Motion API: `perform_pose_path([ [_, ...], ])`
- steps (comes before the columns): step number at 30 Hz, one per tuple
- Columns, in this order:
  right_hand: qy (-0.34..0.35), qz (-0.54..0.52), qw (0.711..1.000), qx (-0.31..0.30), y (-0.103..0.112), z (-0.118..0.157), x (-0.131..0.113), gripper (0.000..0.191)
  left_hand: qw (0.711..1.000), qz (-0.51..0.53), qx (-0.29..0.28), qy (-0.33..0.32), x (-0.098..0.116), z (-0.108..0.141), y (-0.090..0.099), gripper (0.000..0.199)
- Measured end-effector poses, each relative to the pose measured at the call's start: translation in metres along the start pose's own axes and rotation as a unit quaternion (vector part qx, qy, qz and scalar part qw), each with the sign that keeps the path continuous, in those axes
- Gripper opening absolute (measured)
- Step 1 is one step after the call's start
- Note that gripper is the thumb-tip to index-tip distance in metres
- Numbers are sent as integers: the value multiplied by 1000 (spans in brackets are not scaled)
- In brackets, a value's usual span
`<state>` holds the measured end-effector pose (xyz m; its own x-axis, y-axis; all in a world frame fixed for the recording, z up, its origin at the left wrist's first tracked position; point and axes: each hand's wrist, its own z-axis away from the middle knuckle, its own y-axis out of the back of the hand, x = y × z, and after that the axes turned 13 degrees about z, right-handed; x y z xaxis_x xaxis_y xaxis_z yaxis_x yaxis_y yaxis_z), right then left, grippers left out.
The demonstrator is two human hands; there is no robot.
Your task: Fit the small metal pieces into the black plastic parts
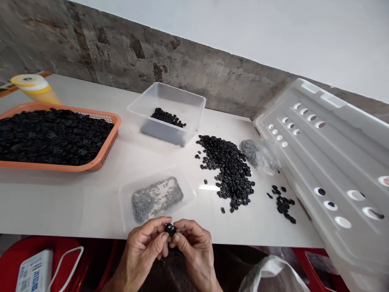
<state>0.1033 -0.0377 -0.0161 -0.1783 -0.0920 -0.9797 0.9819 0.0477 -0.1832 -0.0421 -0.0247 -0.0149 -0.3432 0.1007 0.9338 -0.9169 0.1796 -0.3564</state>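
Just beyond the table's front edge, my left hand (pixel 146 248) and my right hand (pixel 194 248) meet, both pinching one small black part (pixel 170 230) between thumbs and fingertips. Directly behind them lies a shallow clear tray (pixel 189 194) with many small silvery metal pieces (pixel 144 202). A pile of small black oval pieces (pixel 229 166) with holes spreads over the white table (pixel 91 198) to the right of the tray. Further back, a clear plastic box (pixel 170 95) holds more small black pieces (pixel 167 117).
An orange basket (pixel 106 153) heaped with black parts stands at left, a yellow-and-white container (pixel 38 88) behind it. At right are a plastic bag (pixel 263 154), scattered black pieces (pixel 284 205) and a leaning white perforated panel (pixel 331 150). Red stools (pixel 65 247) and a white sack (pixel 273 273) are below.
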Motion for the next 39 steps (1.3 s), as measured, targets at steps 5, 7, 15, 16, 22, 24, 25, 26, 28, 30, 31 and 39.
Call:
perform_pose_path([
  [5, 7, -20, 1000, -4, -2, 0, -1, 21, 999, 26, -21, -9, 3, -2, -2, 26],
  [7, 12, -12, 1000, -1, -1, 1, -1, 21, 999, 20, -29, -35, 4, -1, -2, 28],
  [15, 22, 0, 999, -31, -1, 6, -1, 19, 996, -38, -30, -75, 3, 3, 2, 31],
  [16, 21, -2, 999, -33, -1, 7, -2, 18, 996, -42, -32, -75, 3, 3, 3, 32],
  [22, 14, -19, 1000, -17, -3, 8, -2, 16, 997, -20, -33, -70, 4, 2, 3, 33],
  [24, 16, -23, 1000, -16, -3, 8, -1, 16, 997, -11, -31, -69, 5, 2, 2, 32],
  [25, 16, -21, 1000, -14, -3, 8, -1, 16, 997, -8, -30, -69, 6, 1, 1, 32],
  [26, 16, -17, 1000, -13, -3, 8, 0, 16, 997, -5, -28, -69, 6, 1, 1, 31],
  [28, 17, -8, 1000, -6, -3, 7, 1, 17, 997, 0, -27, -71, 7, 1, 0, 31],
  [30, 16, -1, 1000, 1, -4, 7, 2, 17, 997, 0, -26, -73, 7, 0, 1, 30],
  [31, 14, 2, 1000, 5, -4, 7, 3, 17, 997, -2, -24, -74, 6, 0, 1, 30],
  [39, 21, 36, 999, 19, -8, 4, 1, 16, 996, -27, -23, -84, 8, 0, 3, 28],
])
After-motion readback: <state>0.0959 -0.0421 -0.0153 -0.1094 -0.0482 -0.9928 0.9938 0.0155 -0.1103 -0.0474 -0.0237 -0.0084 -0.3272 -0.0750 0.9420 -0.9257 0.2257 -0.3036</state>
